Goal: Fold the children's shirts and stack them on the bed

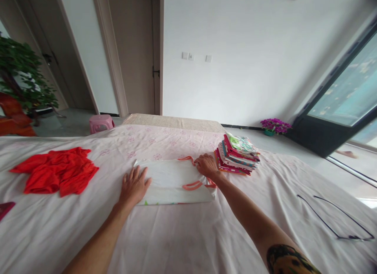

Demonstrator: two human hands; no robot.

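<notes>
A white garment with orange straps (171, 175) lies folded flat in front of me, a few green marks showing along its near edge. My left hand (134, 185) rests on its left end with the fingers spread. At the garment's far right corner, my right hand (206, 164) has its fingers curled down on the cloth beside an orange strap, pinching it. Just beyond that hand stands a stack of folded clothes (237, 156) in pink, white and blue, with a green and white patterned piece on top.
Crumpled red clothing (59, 171) lies to the left on the pale floral sheet (165, 238). Black-framed eyeglasses (338, 234) rest at the right. A pink stool (101, 124), a leafy plant (26, 73) and purple flowers (275, 125) stand on the floor beyond.
</notes>
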